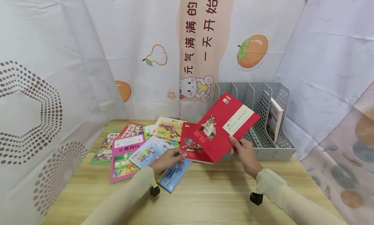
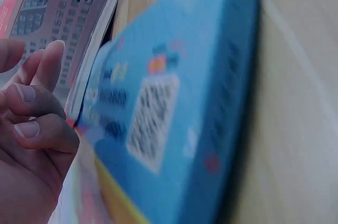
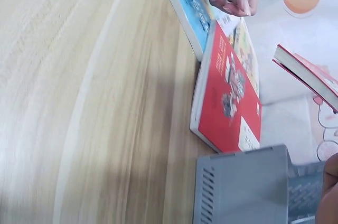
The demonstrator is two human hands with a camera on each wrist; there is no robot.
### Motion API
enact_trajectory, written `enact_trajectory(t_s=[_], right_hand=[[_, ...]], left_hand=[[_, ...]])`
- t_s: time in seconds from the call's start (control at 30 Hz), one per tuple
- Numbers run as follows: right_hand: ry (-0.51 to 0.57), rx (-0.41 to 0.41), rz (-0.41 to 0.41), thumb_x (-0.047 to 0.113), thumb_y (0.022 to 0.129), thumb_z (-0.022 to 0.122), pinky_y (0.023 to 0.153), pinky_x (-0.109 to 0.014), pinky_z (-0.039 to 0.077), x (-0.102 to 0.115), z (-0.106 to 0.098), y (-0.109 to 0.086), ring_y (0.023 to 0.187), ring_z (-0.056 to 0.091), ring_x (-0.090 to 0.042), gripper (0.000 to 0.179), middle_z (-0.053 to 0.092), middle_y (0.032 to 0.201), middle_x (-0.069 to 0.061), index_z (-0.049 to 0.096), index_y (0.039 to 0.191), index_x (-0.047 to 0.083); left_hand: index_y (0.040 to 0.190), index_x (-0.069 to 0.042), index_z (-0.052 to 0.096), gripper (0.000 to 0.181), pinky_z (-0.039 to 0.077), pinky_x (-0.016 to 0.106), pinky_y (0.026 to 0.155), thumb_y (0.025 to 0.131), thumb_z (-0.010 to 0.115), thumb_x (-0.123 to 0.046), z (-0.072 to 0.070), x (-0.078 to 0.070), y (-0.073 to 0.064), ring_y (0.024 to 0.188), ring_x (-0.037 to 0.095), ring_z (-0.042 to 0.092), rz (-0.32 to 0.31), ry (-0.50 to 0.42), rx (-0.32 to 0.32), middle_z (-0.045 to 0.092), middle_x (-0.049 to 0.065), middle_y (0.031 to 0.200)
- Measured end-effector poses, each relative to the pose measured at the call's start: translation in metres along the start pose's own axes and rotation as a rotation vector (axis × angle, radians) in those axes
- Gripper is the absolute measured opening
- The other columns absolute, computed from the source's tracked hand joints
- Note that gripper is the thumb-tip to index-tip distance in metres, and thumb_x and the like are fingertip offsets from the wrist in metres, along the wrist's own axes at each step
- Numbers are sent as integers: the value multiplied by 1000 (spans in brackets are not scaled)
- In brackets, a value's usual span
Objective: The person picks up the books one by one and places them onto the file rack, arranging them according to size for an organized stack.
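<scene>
My right hand pinches a red book by its lower right edge and holds it up, tilted, before the grey file rack. In the right wrist view that book's page edge shows, with part of the right hand at the border. A second red book lies flat, partly hidden behind the raised one. Over the pile hovers my left hand, fingers loosely curled with nothing visible in them. Close to the left hand in the left wrist view lies a thick blue book.
The grey file rack has several upright compartments; a white-edged book stands in its rightmost one. Left of the rack, a pink-bordered book, a light blue one, a yellow one and others overlap. A printed curtain hangs behind.
</scene>
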State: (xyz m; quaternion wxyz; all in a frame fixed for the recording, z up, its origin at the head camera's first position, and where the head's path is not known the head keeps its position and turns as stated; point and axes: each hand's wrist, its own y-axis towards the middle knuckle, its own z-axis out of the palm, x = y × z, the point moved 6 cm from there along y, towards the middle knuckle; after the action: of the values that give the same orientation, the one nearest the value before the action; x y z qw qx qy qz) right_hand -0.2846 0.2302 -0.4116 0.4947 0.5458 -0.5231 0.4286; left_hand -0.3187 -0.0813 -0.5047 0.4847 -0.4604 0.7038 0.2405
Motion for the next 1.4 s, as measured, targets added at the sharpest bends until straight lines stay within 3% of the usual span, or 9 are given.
enact_trajectory(t_s=[0.2, 0.43, 0.67, 0.8, 1.0, 1.1, 1.27, 1.4], right_hand=[[6, -31, -42, 39, 106, 57, 45, -24, 29, 5, -17, -1, 47, 36, -8, 49, 61, 65, -2, 60, 109, -10], [31, -73, -64, 38, 106, 57, 42, -27, 27, 7, -41, -2, 44, 34, -8, 49, 60, 63, -2, 60, 105, -11], [15, -101, -103, 38, 106, 57, 40, -29, 27, 9, -61, -1, 43, 36, -7, 46, 59, 60, 0, 61, 95, -7], [16, -99, -107, 37, 106, 57, 41, -29, 26, 10, -67, 1, 44, 37, -7, 44, 59, 61, -1, 61, 96, -6], [78, -152, -119, 33, 105, 60, 41, -33, 19, 13, -82, 0, 41, 34, -8, 41, 60, 60, -2, 63, 98, -7], [85, -158, -131, 33, 105, 61, 42, -35, 18, 15, -88, -1, 41, 34, -8, 41, 60, 60, -2, 63, 100, -8], [66, -170, -147, 34, 105, 60, 43, -36, 19, 19, -96, -3, 41, 33, -9, 42, 59, 60, -2, 64, 98, -7], [40, -203, -148, 36, 105, 60, 42, -35, 20, 19, -103, -5, 41, 33, -8, 43, 59, 59, -2, 64, 96, -6]], left_hand=[[99, -13, 66, 31, 46, 32, 70, 105, 59, -43, 13, -13, 9, 79, 23, 59, 44, -4, 20, 70, 7, 86], [101, -11, 68, 34, 47, 38, 85, 105, 59, -44, 28, -23, 17, 88, 20, 63, 40, -7, 27, 72, 8, 89], [97, -6, 66, 36, 45, 36, 77, 105, 59, -41, 39, -35, 25, 88, 29, 63, 104, -13, 14, 72, 15, 88], [99, -2, 67, 42, 46, 34, 73, 106, 58, -42, 47, -41, 31, 84, 25, 61, 111, 5, 16, 71, 9, 86], [92, -10, 67, 42, 46, 32, 68, 106, 54, -47, 62, -53, 48, 71, 16, 54, 116, 55, 21, 70, 1, 79], [90, -12, 67, 45, 45, 31, 66, 107, 50, -50, 71, -58, 59, 67, 15, 55, 115, 28, 22, 70, 1, 76], [99, -2, 69, 59, 45, 30, 67, 107, 46, -56, 87, -67, 75, 70, 16, 60, 98, -66, 39, 71, 6, 77], [99, -5, 71, 64, 44, 32, 68, 104, 45, -63, 96, -76, 88, 73, 19, 61, 99, -110, 43, 72, 11, 83]])
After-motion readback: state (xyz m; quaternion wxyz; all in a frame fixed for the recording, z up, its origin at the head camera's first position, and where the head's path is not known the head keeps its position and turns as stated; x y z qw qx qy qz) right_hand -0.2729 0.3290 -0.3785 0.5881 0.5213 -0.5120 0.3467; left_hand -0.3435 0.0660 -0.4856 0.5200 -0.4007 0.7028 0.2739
